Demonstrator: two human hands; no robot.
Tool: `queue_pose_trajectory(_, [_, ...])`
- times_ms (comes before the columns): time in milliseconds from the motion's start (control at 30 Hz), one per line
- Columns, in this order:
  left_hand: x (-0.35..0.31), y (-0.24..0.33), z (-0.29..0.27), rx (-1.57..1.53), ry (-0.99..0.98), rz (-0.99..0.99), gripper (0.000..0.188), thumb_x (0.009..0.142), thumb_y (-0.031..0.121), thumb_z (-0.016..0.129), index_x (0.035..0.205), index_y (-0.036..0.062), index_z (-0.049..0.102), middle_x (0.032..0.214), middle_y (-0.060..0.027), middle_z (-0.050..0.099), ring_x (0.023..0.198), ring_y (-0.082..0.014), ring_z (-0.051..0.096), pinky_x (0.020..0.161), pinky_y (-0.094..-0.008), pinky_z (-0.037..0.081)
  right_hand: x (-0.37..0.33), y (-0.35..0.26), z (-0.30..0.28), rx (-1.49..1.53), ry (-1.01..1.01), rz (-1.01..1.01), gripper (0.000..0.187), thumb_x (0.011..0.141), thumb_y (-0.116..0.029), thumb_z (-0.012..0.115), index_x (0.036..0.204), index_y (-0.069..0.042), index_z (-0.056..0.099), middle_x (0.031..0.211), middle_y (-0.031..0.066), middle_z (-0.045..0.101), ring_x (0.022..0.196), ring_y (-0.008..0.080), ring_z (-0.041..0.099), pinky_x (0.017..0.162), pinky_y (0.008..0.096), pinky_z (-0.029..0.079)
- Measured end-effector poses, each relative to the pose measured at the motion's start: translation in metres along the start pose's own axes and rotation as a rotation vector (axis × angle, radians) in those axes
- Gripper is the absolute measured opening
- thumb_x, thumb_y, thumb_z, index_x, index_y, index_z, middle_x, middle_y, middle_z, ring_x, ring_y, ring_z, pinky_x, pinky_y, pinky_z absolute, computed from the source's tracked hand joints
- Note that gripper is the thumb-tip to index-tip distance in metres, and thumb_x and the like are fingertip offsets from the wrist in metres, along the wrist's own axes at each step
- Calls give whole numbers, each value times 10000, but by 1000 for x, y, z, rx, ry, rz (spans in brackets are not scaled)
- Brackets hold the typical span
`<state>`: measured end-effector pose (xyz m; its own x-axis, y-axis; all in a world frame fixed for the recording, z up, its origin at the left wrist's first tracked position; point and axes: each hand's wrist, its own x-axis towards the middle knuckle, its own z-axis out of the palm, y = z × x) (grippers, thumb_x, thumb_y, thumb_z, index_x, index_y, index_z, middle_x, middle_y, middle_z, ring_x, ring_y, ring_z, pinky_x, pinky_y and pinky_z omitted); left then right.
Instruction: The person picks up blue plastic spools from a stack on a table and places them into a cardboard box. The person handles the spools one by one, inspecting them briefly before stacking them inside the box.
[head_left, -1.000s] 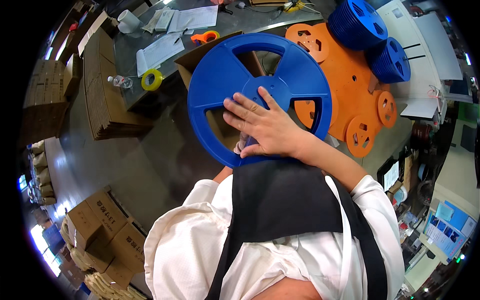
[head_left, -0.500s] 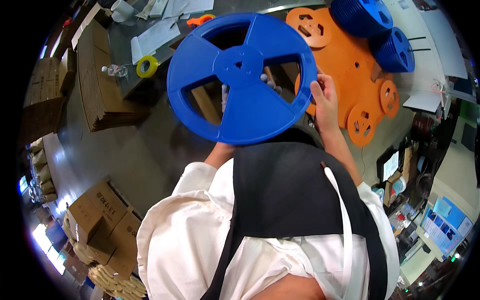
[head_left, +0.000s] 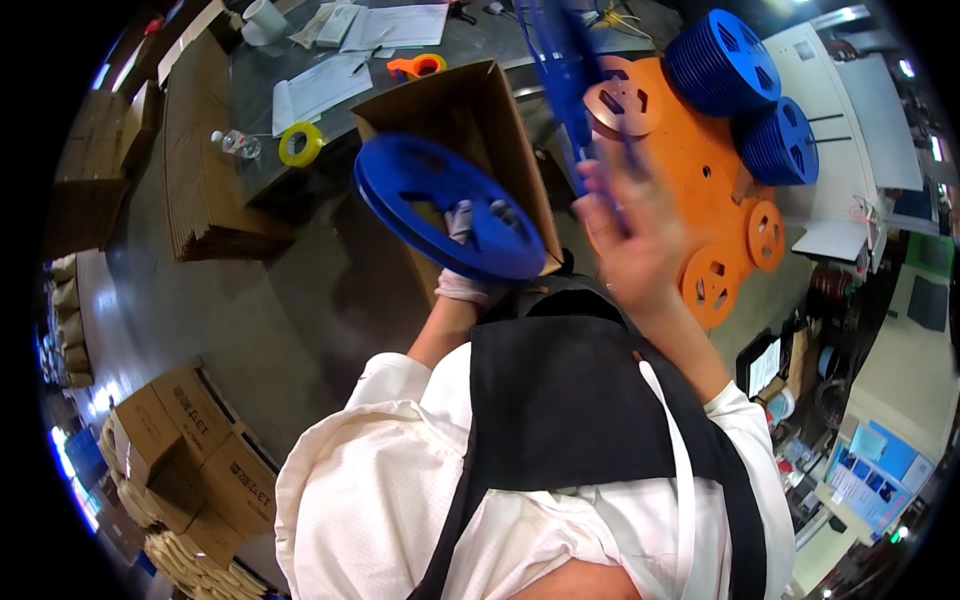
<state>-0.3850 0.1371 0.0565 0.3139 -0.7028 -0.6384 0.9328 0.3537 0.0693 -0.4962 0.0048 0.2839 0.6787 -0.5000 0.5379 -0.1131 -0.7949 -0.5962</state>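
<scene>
My left hand, in a pale glove, is closed on a tilted blue plastic reel, its grey-tipped fingers showing through the reel's cut-outs. This reel hangs over the near side of an open cardboard box and shows a doubled rim. On the right, my bare right hand is smeared by motion. A second blue reel, seen nearly edge-on and blurred, stands upright between its thumb and fingers. Just beyond that hand lies the orange board with round orange discs on it.
Stacks of blue reels sit on rods at the far right. The dark table holds papers, yellow tape, an orange tape dispenser and a small bottle. Flat cardboard leans at left; cartons stand lower left.
The large reel facing me is gone from the middle. The left hand now holds a tilted reel lower down, the right hand has one turned edge-on, and the box has come into sight.
</scene>
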Motion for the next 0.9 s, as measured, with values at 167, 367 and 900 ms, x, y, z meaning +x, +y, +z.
queue_pose_trajectory(167, [-23,-8,26,-10,-190,-85,644,857,462,628,1358,122,408,1107,-108,583,1009,-289,578,911,-423,485,-19,-41,54,455,-715,-141,569,791,-102,713,1332,-160,546,1484,218,325,1292,370,418,1034,382,395])
queue_pose_trajectory(367, [-47,-1,26,-16,-284,-87,661,866,462,616,1375,108,388,1164,-114,551,1057,-293,554,942,-422,461,-15,-42,57,447,-898,-235,667,808,-131,701,1417,-171,433,1509,167,309,1387,392,289,1121,459,282])
queue_pose_trajectory(900, [-75,9,24,75,-358,-109,707,889,462,585,1422,73,333,1315,-129,467,1185,-305,490,1027,-419,398,-16,-49,77,405,-1025,-339,639,821,-107,661,1399,-42,395,1437,183,409,1334,428,355,1120,496,278])
